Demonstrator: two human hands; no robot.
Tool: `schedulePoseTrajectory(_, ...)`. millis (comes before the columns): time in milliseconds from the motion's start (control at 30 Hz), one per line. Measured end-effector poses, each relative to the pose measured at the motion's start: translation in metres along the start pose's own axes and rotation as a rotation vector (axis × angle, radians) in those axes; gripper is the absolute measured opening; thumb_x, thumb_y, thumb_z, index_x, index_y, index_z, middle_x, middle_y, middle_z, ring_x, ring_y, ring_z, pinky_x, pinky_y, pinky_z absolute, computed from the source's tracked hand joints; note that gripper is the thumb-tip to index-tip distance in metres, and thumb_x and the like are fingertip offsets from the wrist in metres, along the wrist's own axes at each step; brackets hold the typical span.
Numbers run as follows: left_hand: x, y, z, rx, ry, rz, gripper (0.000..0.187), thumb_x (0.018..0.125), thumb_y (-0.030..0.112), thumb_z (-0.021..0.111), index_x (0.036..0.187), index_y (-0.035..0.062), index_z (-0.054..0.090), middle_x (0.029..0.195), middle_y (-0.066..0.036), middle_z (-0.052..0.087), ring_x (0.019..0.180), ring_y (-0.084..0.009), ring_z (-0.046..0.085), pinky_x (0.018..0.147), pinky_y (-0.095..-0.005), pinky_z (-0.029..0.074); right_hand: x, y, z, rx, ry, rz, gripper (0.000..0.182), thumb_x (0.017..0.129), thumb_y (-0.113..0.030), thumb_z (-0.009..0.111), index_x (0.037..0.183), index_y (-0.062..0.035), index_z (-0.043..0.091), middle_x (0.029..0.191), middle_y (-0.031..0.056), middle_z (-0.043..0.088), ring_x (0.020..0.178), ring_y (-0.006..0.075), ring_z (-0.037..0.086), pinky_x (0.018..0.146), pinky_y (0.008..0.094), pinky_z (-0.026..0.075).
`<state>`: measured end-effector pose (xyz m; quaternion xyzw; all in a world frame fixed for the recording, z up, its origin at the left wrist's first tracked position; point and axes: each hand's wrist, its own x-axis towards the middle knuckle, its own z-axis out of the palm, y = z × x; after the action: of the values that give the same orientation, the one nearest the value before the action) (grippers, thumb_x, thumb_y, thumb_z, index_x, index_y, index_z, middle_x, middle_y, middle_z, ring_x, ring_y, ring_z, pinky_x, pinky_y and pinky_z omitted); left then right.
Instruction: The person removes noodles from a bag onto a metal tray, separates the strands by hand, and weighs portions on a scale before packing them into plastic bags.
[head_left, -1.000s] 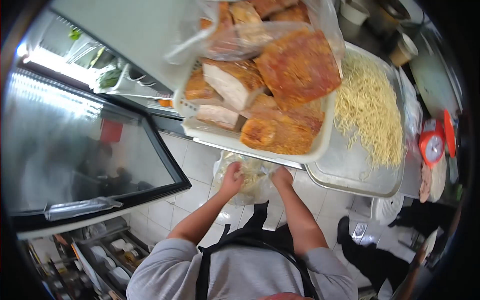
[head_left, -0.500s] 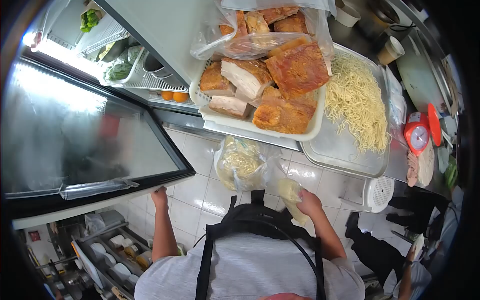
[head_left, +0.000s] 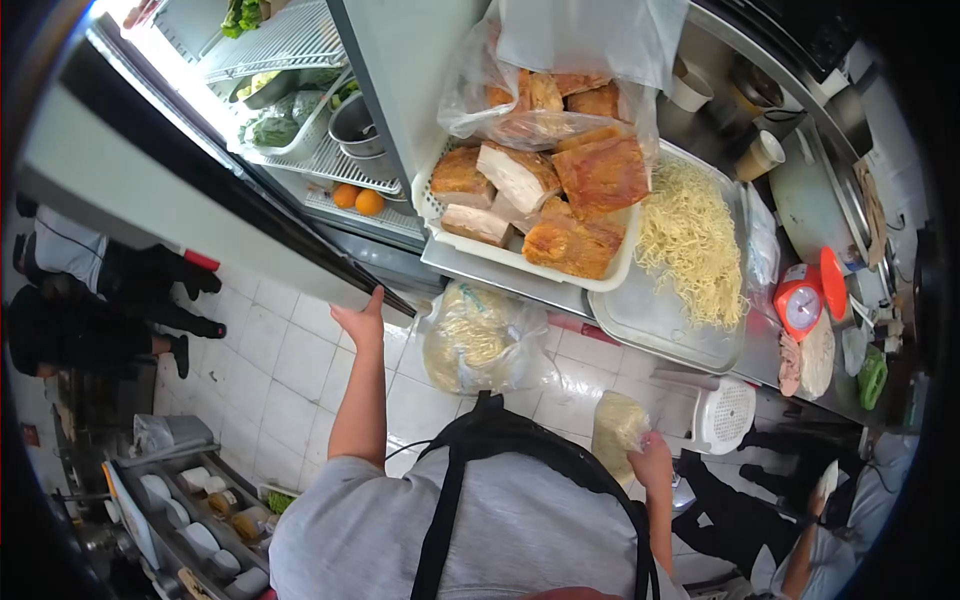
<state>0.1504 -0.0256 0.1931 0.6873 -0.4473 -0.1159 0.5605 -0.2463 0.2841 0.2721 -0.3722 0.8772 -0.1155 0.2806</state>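
Note:
My left hand (head_left: 362, 319) presses flat against the lower corner of the fridge door (head_left: 190, 195), which stands partly swung. My right hand (head_left: 652, 463) hangs low at my side, shut on a small clear bag of noodles (head_left: 617, 428). A larger clear bag of noodles (head_left: 480, 336) hangs off the counter edge in front of me. Above it sits a white basket (head_left: 600, 280) piled with slabs of roast pork (head_left: 602, 175), some under a plastic bag. Loose yellow noodles (head_left: 690, 240) lie on a metal tray (head_left: 650, 320) to the right.
Fridge shelves (head_left: 300, 150) hold greens, a metal bowl and oranges (head_left: 358, 199). A red scale (head_left: 805, 300) and cups stand on the counter. A white stool (head_left: 725, 410) sits on the tiled floor. Other people's legs show at left (head_left: 110, 290) and lower right (head_left: 760, 500).
My left hand slid along the fridge door edge as the door swung toward shut. My right hand dropped lower and to the right with the small noodle bag.

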Motion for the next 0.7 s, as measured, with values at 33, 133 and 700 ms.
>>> schedulePoseTrajectory(33,0.002,0.006,0.003,0.107,0.032,0.009,0.071,0.051,0.010,0.077,0.111,-0.0040,0.042,0.108,-0.019,0.046,0.099,-0.0305,0.044,0.089,-0.0364,0.032,-0.006,-0.003,-0.011,0.053,0.046,0.030,0.029,0.054,-0.011,0.061,0.079,-0.0013,0.049,0.067,0.0133,0.053,0.064,0.0253,0.054,0.060,0.0324,0.043)
schedulePoseTrajectory(133,0.006,-0.020,0.024,0.224,-0.005,-0.043,0.082,0.050,0.021,0.079,0.115,-0.0049,0.036,0.111,-0.023,0.042,0.102,-0.0363,0.039,0.091,-0.0403,0.031,-0.010,0.003,-0.050,0.200,0.220,-0.045,0.026,0.058,-0.002,0.057,0.082,-0.0008,0.047,0.067,0.0063,0.053,0.062,0.0129,0.050,0.058,0.0241,0.040)
schedulePoseTrajectory(700,-0.023,-0.033,-0.040,0.259,0.118,-0.262,0.078,0.050,0.016,0.068,0.120,0.0101,0.036,0.114,-0.021,0.032,0.103,-0.0360,0.037,0.088,-0.0398,0.034,0.139,-0.063,-0.198,0.044,0.424,-0.457,0.013,0.059,-0.002,0.051,0.072,-0.0041,0.051,0.058,0.0016,0.047,0.055,0.0105,0.046,0.050,0.0254,0.039)
